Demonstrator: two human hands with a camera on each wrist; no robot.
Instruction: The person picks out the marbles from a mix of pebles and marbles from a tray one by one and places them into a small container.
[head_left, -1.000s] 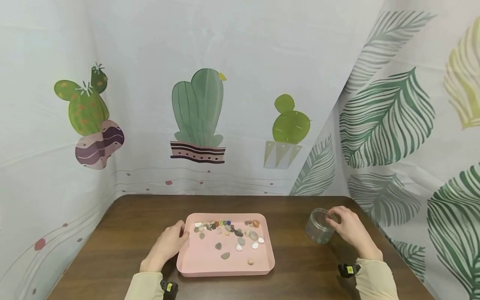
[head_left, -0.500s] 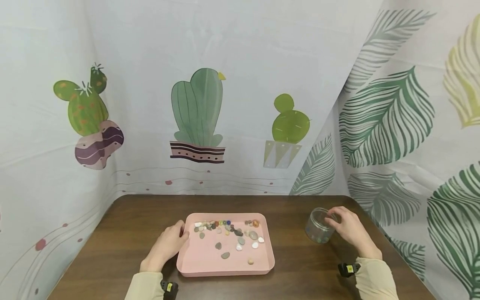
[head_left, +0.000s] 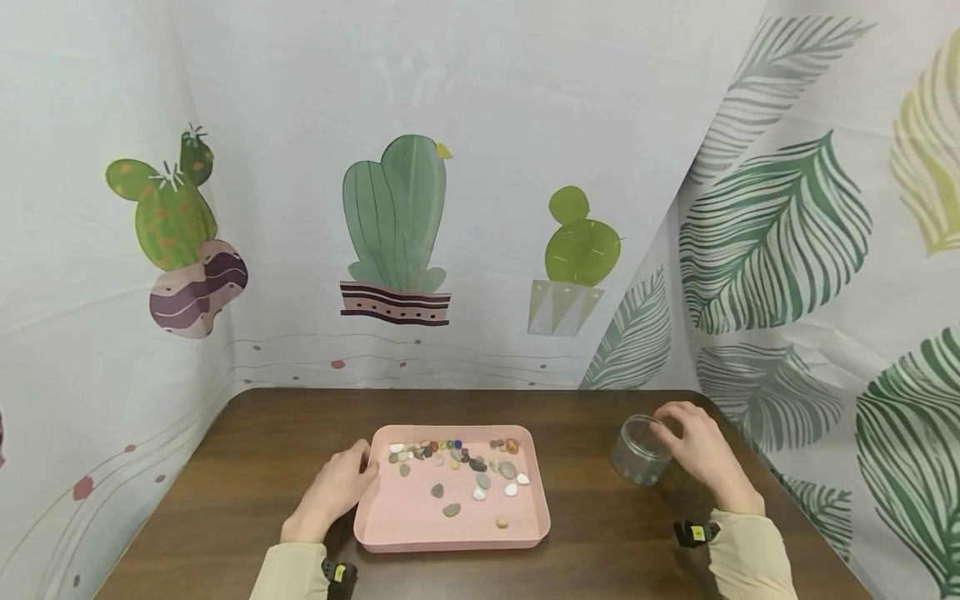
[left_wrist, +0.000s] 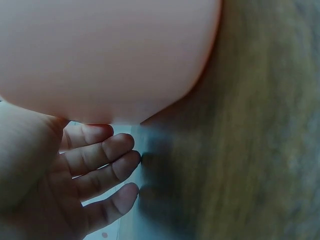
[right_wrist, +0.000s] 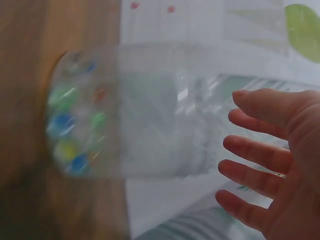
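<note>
Brown worktop (head_left: 585, 521) stretches between a pink tray (head_left: 405, 525) and a clear jar (head_left: 640, 454) nearer the right edge; left hand (head_left: 335, 485), fingers loose, at tray; right hand (head_left: 703, 452), spread, at jar.

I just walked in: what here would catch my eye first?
Probably the shallow pink rectangular tray on the brown wood-grain table, with small grey, white and tan pebbles scattered inside. To its right stands a clear round jar, colourful marble-like beads at its bottom. Behind, large green cartoon cacti decorate the white fabric backdrop.
</note>
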